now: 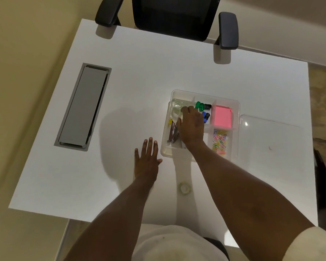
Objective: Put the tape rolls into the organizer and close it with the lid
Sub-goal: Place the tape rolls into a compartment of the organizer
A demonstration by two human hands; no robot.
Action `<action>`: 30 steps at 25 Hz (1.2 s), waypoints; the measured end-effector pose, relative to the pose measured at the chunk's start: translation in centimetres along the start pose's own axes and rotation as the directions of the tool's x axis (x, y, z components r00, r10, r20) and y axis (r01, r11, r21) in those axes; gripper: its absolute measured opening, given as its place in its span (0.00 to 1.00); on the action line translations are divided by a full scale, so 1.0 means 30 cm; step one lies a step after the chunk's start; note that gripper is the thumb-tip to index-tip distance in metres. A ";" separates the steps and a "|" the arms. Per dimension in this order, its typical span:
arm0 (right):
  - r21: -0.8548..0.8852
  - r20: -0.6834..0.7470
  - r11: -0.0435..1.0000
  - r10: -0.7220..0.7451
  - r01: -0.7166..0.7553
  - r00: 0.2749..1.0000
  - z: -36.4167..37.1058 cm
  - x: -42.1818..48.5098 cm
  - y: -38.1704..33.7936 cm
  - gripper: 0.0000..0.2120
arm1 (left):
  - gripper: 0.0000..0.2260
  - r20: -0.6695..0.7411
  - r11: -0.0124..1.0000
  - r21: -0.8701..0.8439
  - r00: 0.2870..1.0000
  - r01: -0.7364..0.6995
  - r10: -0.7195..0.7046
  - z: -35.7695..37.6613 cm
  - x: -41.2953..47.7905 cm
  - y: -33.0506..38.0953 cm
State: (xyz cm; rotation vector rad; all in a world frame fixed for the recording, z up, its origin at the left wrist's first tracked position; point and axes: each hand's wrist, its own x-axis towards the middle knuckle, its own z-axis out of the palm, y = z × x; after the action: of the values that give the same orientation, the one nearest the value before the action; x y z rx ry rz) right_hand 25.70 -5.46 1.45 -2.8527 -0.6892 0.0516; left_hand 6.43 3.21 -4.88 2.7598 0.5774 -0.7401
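Observation:
A clear plastic organizer (235, 129) with several compartments sits on the white desk (139, 72). Clear tape rolls (176, 110) lie in its far-left compartment. My right hand (191, 127) reaches into the organizer, fingertips at those rolls; whether it grips one is hidden. My left hand (147, 162) lies flat and open on the desk just left of the organizer. One loose clear tape roll (184, 188) lies on the desk between my forearms. The clear lid (271, 140) lies flat to the right of the organizer.
The organizer also holds pink sticky notes (223, 116), coloured binder clips (202, 107), coloured paper clips (220, 142) and metal clips (173, 132). A grey cable hatch (83, 108) is set in the desk at left. A black office chair (177, 16) stands at the far edge.

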 end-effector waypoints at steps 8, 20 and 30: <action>0.046 0.043 0.982 -0.184 0.182 0.982 0.027 -0.310 0.049 0.14 | 0.34 0.011 1.000 0.019 1.000 -0.014 0.014 -0.027 -0.018 0.003; 0.137 0.443 0.990 -0.092 0.034 0.892 0.034 -0.759 0.237 0.29 | 0.33 0.040 0.999 0.004 0.999 -0.038 0.038 -0.034 -0.018 -0.005; 0.144 0.464 0.972 -0.230 0.184 0.855 0.013 -0.780 0.201 0.24 | 0.35 0.073 0.999 -0.023 0.997 -0.037 0.038 -0.057 -0.031 0.003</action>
State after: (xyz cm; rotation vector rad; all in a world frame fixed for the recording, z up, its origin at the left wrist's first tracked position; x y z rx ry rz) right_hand 7.52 -21.28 -0.50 -2.6647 -1.0508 0.7587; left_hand 6.47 3.37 -2.93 2.7032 0.5145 -0.8176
